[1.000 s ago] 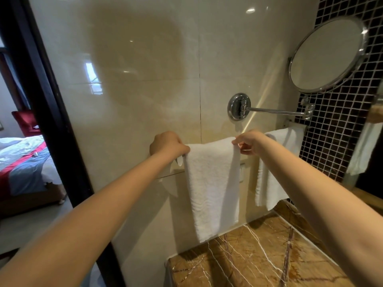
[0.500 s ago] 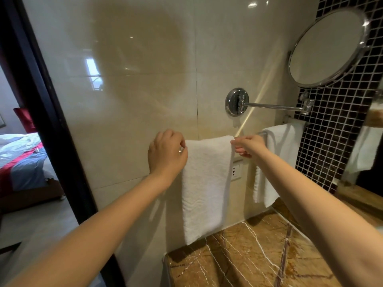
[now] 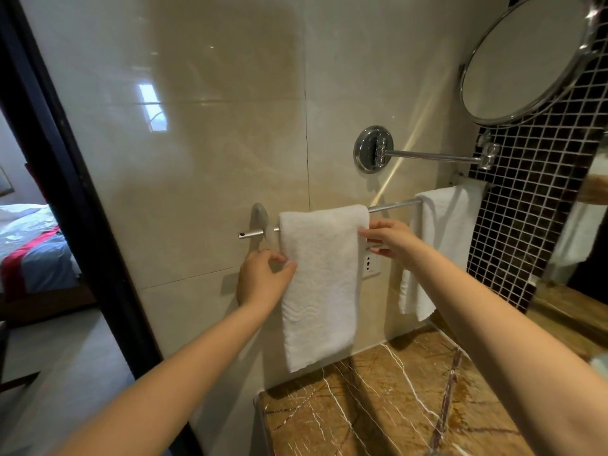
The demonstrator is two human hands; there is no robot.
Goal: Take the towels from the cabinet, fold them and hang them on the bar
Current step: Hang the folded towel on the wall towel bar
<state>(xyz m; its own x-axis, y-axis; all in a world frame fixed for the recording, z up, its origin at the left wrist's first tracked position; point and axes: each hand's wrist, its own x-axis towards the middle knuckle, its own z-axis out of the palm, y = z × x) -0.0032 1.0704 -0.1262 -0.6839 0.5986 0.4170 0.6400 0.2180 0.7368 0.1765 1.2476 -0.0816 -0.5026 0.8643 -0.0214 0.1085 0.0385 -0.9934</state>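
A folded white towel (image 3: 320, 284) hangs over the chrome bar (image 3: 393, 205) on the beige tiled wall. My left hand (image 3: 260, 279) pinches the towel's left edge a little below the bar. My right hand (image 3: 388, 238) pinches its right edge just under the bar. A second folded white towel (image 3: 441, 245) hangs further right on the same bar, untouched. The bar's left end and its wall mount (image 3: 258, 222) stand bare.
A brown marble counter (image 3: 394, 406) lies below the towels. A round mirror (image 3: 523, 57) on a chrome swing arm (image 3: 431, 156) juts out above the bar. Dark mosaic tile (image 3: 533, 218) covers the right wall. A black door frame (image 3: 65, 192) at left opens onto a bedroom.
My left hand has slid down from the bar's left end to the towel's left edge, uncovering the mount. My right hand has dropped slightly along the right edge.
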